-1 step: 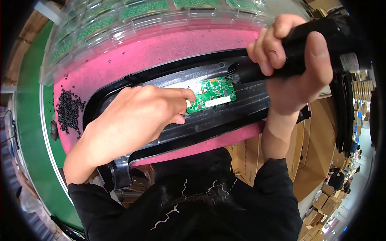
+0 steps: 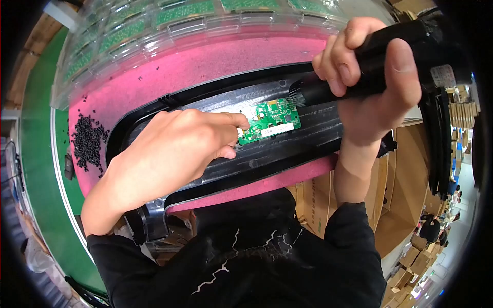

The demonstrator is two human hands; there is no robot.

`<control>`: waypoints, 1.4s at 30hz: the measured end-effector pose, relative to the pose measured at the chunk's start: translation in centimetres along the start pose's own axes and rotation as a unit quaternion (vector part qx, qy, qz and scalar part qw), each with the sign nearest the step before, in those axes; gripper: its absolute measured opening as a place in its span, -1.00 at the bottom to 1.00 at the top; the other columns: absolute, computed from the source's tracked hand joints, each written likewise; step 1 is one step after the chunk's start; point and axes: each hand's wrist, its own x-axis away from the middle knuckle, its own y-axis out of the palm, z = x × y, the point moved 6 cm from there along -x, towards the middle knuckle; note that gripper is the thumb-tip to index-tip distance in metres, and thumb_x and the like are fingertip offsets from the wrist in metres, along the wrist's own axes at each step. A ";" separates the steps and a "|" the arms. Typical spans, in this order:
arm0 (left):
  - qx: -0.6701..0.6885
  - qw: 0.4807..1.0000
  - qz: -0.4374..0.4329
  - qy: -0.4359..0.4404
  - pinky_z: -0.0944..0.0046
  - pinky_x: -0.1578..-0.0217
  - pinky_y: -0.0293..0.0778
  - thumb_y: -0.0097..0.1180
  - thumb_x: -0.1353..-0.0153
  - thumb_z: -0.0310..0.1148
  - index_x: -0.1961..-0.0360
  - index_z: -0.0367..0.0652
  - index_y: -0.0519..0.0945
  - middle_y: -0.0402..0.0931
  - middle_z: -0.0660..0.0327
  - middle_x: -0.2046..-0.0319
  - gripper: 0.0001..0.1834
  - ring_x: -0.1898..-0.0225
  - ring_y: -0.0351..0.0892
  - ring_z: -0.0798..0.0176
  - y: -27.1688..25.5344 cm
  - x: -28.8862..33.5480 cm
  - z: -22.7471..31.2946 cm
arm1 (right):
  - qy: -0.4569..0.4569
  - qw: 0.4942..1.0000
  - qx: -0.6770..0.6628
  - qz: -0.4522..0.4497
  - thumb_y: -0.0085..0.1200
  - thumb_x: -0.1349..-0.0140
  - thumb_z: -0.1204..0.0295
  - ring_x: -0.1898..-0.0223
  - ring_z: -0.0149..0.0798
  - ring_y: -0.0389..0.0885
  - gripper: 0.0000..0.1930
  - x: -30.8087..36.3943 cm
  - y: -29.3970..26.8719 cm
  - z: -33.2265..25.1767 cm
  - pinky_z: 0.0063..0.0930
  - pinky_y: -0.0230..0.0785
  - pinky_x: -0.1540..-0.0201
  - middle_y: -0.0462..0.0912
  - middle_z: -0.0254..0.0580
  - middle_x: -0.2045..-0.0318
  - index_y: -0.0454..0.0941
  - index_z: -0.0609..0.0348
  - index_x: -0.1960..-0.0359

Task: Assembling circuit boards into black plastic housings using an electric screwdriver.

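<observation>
Left of the black plastic shell point(image 2: 318, 123), small black screws point(image 2: 88, 141) lie heaped on a pink mat point(image 2: 164, 77); over the shell's left half reaches the left hand point(image 2: 187, 136), thumb and forefinger at the near end of a green circuit board point(image 2: 272, 120), though whether they pinch it I cannot tell; the board sits inside the shell, around its middle; above the shell's right part, the right hand point(image 2: 372, 105) is wrapped around a black tool point(image 2: 377, 54), its nose by the board's right end.
</observation>
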 end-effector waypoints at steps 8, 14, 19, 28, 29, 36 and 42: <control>-0.017 1.000 0.001 -0.009 0.13 0.41 0.52 0.23 -0.14 -0.40 0.44 -0.31 0.57 0.67 0.20 0.19 -0.83 0.36 0.64 0.02 0.1 0.0 -0.2 | -0.023 0.994 0.103 0.002 -0.11 -0.29 -0.01 0.65 -0.45 0.26 -0.52 0.2 1.0 -0.8 -0.48 0.19 0.42 0.39 -0.35 0.64 0.47 0.25 0.24; 0.091 0.980 0.172 0.049 0.27 0.50 0.50 0.26 -0.13 -0.53 0.35 -0.32 0.62 0.64 0.08 0.46 -0.91 0.51 0.64 0.14 -2.0 -0.4 -0.2 | -0.070 0.982 -0.174 -0.025 0.11 -0.07 -0.07 0.64 -0.54 0.36 -0.53 0.6 2.3 -4.9 -0.55 0.20 0.43 0.44 -0.53 0.59 0.39 0.08 0.30; 0.102 0.969 0.223 0.041 0.37 0.55 0.45 0.35 -0.04 -0.54 0.34 -0.31 0.66 0.63 0.10 0.51 -0.85 0.58 0.59 0.25 -2.9 0.1 -0.3 | -0.099 0.972 -0.206 -0.049 0.16 -0.02 -0.04 0.64 -0.54 0.38 -0.54 0.3 3.3 -4.7 -0.58 0.23 0.41 0.44 -0.53 0.61 0.37 0.06 0.30; 0.119 0.970 0.206 0.049 0.26 0.50 0.48 0.33 -0.05 -0.52 0.32 -0.32 0.62 0.64 0.06 0.49 -0.82 0.52 0.64 0.09 -2.6 -0.2 -1.4 | -0.102 0.976 -0.186 -0.050 0.18 0.00 -0.04 0.65 -0.54 0.39 -0.53 0.2 4.1 -4.1 -0.59 0.25 0.41 0.44 -0.53 0.60 0.38 0.07 0.30; 0.129 0.975 0.178 0.036 0.23 0.48 0.48 0.32 -0.06 -0.52 0.33 -0.32 0.62 0.63 0.04 0.49 -0.84 0.50 0.64 0.05 -2.2 -0.3 -1.6 | -0.103 0.976 -0.184 -0.050 0.18 0.01 -0.03 0.65 -0.55 0.39 -0.53 0.2 4.1 -4.0 -0.59 0.25 0.42 0.43 -0.53 0.60 0.38 0.07 0.30; -0.075 0.984 0.146 -0.064 0.08 0.43 0.47 0.18 -0.09 -0.60 0.35 -0.32 0.57 0.58 -0.01 0.51 -0.91 0.43 0.59 -0.13 -2.3 0.4 -1.8 | 0.009 0.997 -0.064 -0.045 0.02 -0.13 -0.26 0.67 -0.50 0.32 -0.37 0.4 4.9 -1.3 -0.52 0.21 0.48 0.40 -0.46 0.61 0.37 0.14 0.25; -0.185 0.973 0.107 -0.092 0.01 0.43 0.48 0.09 -0.02 -0.56 0.35 -0.30 0.56 0.54 0.01 0.47 -0.87 0.41 0.59 -0.13 -1.9 1.3 -1.7 | 0.012 0.999 -0.025 -0.021 -0.02 -0.14 -0.28 0.70 -0.49 0.28 -0.35 0.4 5.7 0.3 -0.51 0.19 0.52 0.37 -0.45 0.67 0.36 0.18 0.31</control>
